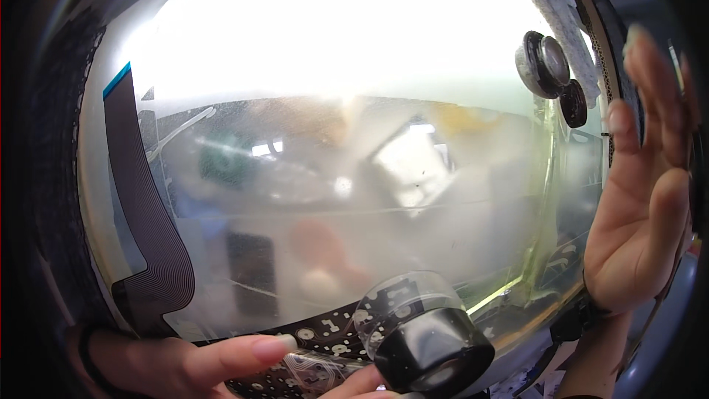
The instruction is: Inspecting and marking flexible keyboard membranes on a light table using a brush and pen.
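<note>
My left hand comes in at the lower left with a dark band on its wrist. Its thumb lies stretched out over a dark flexible circuit film printed with pale shapes. Farther right, other fingertips of that hand reach the foot of a loupe with a black barrel and a clear cup; the loupe partly hides them. From the film a dark ribbon tail with fine lines curves up the left side to a blue end. At the right edge my right hand is raised, fingers apart, holding nothing.
A glossy translucent panel fills the middle, bright white at the far side, with blurred reflections. At the far right sit a black-rimmed round lens and a smaller black disc, beside a grey-white cloth-like strip.
</note>
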{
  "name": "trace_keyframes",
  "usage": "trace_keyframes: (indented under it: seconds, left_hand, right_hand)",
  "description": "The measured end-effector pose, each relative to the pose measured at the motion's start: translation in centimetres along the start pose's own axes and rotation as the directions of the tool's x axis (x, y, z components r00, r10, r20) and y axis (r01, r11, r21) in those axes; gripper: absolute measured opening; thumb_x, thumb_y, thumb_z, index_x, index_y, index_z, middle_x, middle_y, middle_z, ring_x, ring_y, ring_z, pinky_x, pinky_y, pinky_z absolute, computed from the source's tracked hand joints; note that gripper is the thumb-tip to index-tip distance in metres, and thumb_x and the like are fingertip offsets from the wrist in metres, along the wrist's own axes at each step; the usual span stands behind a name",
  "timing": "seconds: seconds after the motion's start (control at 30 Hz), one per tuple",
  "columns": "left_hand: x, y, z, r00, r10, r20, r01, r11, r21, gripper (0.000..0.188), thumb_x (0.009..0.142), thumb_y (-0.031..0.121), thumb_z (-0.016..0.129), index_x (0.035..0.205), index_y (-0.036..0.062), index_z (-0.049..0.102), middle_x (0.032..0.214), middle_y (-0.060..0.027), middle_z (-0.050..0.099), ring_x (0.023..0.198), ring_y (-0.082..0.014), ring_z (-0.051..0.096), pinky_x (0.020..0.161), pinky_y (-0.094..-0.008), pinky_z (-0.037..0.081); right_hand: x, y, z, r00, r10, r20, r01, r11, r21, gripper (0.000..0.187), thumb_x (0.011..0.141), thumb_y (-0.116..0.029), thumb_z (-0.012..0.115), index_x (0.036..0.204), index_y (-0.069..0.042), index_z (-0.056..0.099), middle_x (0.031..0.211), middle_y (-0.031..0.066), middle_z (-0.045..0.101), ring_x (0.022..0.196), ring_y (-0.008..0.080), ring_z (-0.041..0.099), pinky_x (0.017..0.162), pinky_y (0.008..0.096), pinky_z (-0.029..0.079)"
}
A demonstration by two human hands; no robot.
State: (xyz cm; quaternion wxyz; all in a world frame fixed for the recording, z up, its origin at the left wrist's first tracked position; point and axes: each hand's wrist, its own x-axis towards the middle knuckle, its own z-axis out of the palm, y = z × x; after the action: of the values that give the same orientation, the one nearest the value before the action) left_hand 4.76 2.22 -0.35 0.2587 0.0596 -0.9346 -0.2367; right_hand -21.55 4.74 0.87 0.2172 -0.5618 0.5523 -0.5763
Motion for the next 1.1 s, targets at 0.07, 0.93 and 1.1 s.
trace_keyframes:
  seconds: [0.07, 0.93, 1.1]
  left_hand:
    - [-0.6, 0.0, 0.4, 1.000, 0.023, -0.006, -0.023, 0.999, -0.032, 0.012, 0.067, 0.032, 0.071, 0.077, 0.0262, 0.069, 0.090, 0.0090, 0.064, 0.095, -0.0031, 0.054, 0.084, -0.0475, 0.041]
    - [2.3, -2.0, -1.5, 0.918, 0.305, 0.253, -0.315, 0.949, 0.000, 0.021, 0.073, 0.032, 0.061, 0.092, 0.0268, 0.069, 0.080, 0.0075, 0.066, 0.076, -0.0086, 0.060, 0.088, -0.0567, 0.031]
    - [2.6, -1.5, -1.5, 0.930, 0.249, 0.272, -0.263, 0.965, 0.015, 0.019, 0.075, 0.032, 0.061, 0.091, 0.0257, 0.068, 0.076, 0.0074, 0.063, 0.074, -0.0101, 0.059, 0.086, -0.0567, 0.033]
  right_hand:
    - [0.3, 0.3, -0.1, 0.988, -0.069, -0.135, 0.069, 0.998, -0.006, 0.033, 0.096, -0.026, 0.030, 0.114, -0.005, 0.048, 0.070, 0.0046, 0.059, 0.080, 0.0132, 0.050, 0.068, 0.0239, 0.038]
    - [-0.1, -1.1, -4.5, 0.989, -0.091, -0.114, 0.092, 0.996, 0.005, 0.037, 0.096, -0.027, 0.030, 0.118, -0.001, 0.046, 0.070, 0.0053, 0.059, 0.074, 0.0115, 0.052, 0.063, 0.0207, 0.039]
    - [0.7, -0.7, -4.2, 0.984, -0.102, -0.146, 0.108, 0.994, 0.033, 0.038, 0.096, -0.027, 0.030, 0.118, -0.001, 0.046, 0.070, 0.0054, 0.059, 0.073, 0.0113, 0.052, 0.063, 0.0203, 0.039]
